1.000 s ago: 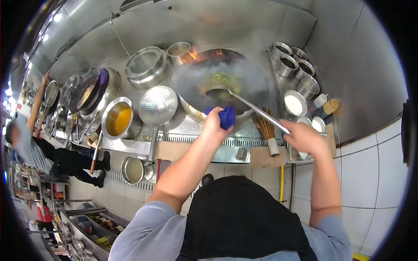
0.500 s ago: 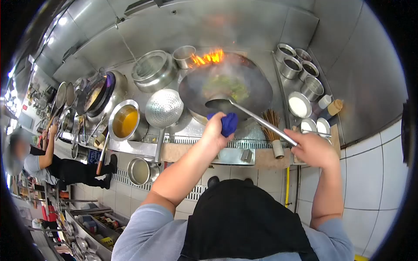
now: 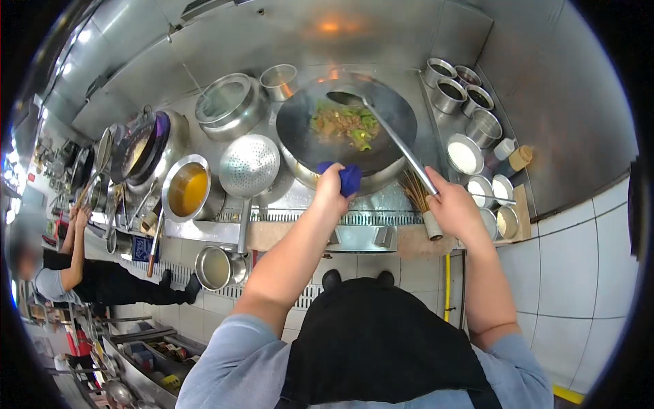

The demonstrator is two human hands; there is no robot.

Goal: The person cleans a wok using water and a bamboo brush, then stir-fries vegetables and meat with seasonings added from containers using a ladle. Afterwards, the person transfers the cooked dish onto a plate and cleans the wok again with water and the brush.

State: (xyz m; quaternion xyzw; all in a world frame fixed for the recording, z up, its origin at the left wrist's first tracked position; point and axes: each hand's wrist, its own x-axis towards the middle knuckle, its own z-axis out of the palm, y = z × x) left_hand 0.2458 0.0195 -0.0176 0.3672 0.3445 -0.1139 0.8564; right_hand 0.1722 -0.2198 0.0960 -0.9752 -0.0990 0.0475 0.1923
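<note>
A dark wok [image 3: 306, 140] sits on the burner with chopped green vegetables and brown pieces of food [image 3: 347, 126] in it. My left hand [image 3: 332, 187] is closed around a folded blue cloth [image 3: 350, 179] at the wok's near rim; whether it grips a wok handle beneath is hidden. My right hand [image 3: 455, 206] is wrapped round the long metal handle of a ladle [image 3: 398, 142]. The ladle's bowl lies over the far part of the wok, just beyond the food. A small flame shows behind the far rim.
Left of the wok are a perforated strainer [image 3: 250, 165], a pot of yellow-orange liquid [image 3: 187, 192] and a lidded pot [image 3: 228, 109]. Seasoning pots [image 3: 449, 95] and squeeze bottles [image 3: 520, 158] line the right side. A bamboo brush [image 3: 432, 225] lies near my right hand. A co-worker [image 3: 102, 276] stands far left.
The ladle bowl has moved from the wok's near side to its far side, with my right hand shifting forward and left. The tall flames have shrunk, and the food shows more clearly.
</note>
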